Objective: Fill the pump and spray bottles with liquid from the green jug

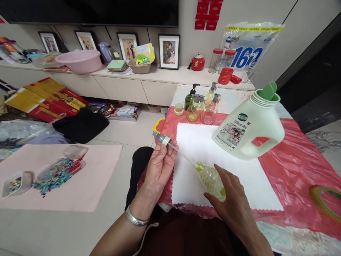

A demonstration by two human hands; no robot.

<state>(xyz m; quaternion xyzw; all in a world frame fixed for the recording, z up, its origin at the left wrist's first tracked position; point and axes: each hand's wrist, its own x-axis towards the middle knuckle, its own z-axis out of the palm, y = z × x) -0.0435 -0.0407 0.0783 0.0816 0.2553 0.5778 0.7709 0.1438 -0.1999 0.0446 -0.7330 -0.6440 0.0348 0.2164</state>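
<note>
My left hand [160, 167] is closed on a pump spray head [161, 138]; its thin clear tube [182, 154] slants down into the neck of a small clear bottle. My right hand [231, 197] is wrapped round that small bottle [210, 179], which holds pale yellow liquid and lies tilted on a white cloth [239, 177]. Just behind, a big white detergent jug [250, 128] with a green spout rests leaning on the same cloth. A silver bangle circles my left wrist.
A red plastic sheet [293, 170] covers the table. Several small spray and pump bottles [201, 105] stand at its far edge. A green tape roll [326, 199] lies at right. Coloured beads and trays [53, 172] sit on a pink mat at left.
</note>
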